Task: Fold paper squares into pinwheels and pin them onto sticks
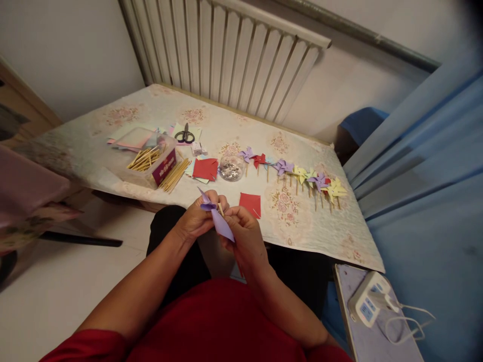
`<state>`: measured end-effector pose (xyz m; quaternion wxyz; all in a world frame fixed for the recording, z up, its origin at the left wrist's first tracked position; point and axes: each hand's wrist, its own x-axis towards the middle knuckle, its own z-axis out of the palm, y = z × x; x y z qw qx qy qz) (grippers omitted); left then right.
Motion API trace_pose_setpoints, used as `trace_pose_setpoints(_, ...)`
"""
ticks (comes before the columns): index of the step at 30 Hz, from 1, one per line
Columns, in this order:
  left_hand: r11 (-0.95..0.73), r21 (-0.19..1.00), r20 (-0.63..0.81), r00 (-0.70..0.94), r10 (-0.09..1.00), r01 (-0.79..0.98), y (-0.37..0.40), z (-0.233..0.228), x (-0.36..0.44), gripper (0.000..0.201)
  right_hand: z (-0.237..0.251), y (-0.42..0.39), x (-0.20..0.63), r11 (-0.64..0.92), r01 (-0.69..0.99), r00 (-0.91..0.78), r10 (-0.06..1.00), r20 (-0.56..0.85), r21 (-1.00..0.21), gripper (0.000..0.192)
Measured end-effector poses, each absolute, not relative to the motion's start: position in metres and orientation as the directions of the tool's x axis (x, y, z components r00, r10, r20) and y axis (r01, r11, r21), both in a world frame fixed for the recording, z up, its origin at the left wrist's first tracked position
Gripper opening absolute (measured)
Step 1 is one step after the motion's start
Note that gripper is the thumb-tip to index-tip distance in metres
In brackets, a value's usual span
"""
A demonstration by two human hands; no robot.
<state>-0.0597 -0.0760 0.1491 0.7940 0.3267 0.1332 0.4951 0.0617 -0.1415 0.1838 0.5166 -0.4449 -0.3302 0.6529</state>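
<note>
Close to my lap, in front of the table edge, a purple paper pinwheel (222,226) is between my hands. My left hand (198,216) is closed around its upper side. My right hand (245,234) pinches at its other side, where the end of a wooden stick (221,209) shows between the fingers. How the stick meets the paper is hidden by the fingers. A red square of paper with slits (250,205) lies on the table just beyond my right hand. Farther back are a stack of cut squares with red on top (205,169) and a round clear container of small shiny pieces (231,167).
Finished-looking pinwheels on sticks (298,175) lie in a row at right. At left stand a plastic box of sticks (141,173), loose sticks (174,176), paper sheets (130,138) and black-handled scissors (184,134). A power strip (370,299) sits on a side stand (347,281).
</note>
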Motion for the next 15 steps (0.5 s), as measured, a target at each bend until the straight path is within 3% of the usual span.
trace_pose_setpoints(15, 0.306, 0.654, 0.065, 0.455, 0.888, -0.691, -0.0756, 0.1449, -0.0605, 0.040, 0.1785, -0.1384, 0.0617, -0.222, -0.401, -0.061, 0.975, -0.216, -0.889, 0.028)
